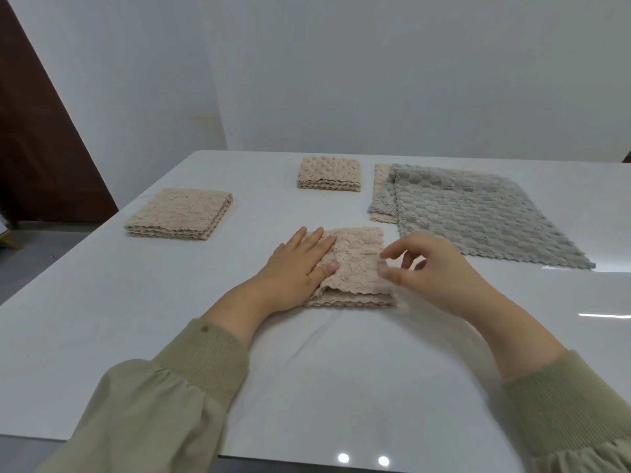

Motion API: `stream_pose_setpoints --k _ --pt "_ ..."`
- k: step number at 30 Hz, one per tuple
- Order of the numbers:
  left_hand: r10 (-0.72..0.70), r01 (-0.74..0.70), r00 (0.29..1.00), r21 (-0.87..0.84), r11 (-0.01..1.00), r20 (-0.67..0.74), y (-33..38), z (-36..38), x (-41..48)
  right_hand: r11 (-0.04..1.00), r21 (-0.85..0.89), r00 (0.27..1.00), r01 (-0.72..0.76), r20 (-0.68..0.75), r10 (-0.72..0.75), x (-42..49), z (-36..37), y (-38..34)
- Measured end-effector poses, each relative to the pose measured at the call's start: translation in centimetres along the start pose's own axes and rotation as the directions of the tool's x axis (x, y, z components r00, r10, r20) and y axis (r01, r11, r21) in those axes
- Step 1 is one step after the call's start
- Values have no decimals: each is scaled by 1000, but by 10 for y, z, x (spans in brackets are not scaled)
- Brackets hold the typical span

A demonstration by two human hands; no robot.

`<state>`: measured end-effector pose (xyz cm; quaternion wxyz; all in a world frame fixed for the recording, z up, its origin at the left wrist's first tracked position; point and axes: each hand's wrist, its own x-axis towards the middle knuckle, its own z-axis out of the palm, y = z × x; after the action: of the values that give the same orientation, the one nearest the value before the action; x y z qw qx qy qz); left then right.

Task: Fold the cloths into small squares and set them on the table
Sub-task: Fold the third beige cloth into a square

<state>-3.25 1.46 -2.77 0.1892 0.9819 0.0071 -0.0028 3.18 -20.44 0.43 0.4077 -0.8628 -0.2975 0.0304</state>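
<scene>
Beige cloth (358, 264), folded: your left hand (300, 264) flat, pinning layers to desk (136, 319); right hand (433, 268) curled at edge, grip unclear.

head-worn view, looking down, near table (102, 336)

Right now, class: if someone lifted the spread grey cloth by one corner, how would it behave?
The grey cloth would probably droop, as it lies limp and rumpled over a beige cloth. Its thin single layer suggests it is light.
</scene>
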Motion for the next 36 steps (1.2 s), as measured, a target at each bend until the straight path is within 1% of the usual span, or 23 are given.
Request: stream_pose_setpoints --k 4,6,10,12,16,18,21,25,28,32,34,36 --pt "-8 8 1000 -12 1000 6 1 0 -1 979 -165 985 118 146 -94 -7 8 1" --pt "-10 10 1000 -11 1000 6 1 -1 0 969 -197 979 151 163 -120 -6 10 1" --pt "-15 15 1000 -6 1000 9 1 -1 0 964 -211 978 163 162 -129 -5 9 1" --pt "-18 18 1000 2 1000 10 1 0 0 966 -197 980 170 132 -146 -5 10 2" --pt "-28 28 999 16 999 14 1 0 1 967 -130 971 217 -68 -227 -3 5 3" --pt "-32 32 999 2 999 23 1 -1 0 971 -63 968 230 -88 -235 -4 2 0" --pt "-31 32 999 -28 999 31 1 -3 -1 972 -32 972 234 -18 -235 -7 1 -2" --pt "-27 28 999 -43 999 36 1 -3 -1 955 -107 961 276 49 -272 -8 -2 1" --pt "-28 30 999 -55 998 38 0 -2 -1 934 -198 953 297 118 -277 -8 -1 0" --pt "-27 29 999 -53 998 36 -1 -2 1 908 -289 945 303 214 -247 -8 1 1" --pt "-27 29 999 -53 998 39 -1 -3 1 886 -331 938 324 236 -255 -7 2 2" --pt "-27 29 999 -59 998 42 -1 -3 0 871 -347 932 348 226 -283 -8 3 1"
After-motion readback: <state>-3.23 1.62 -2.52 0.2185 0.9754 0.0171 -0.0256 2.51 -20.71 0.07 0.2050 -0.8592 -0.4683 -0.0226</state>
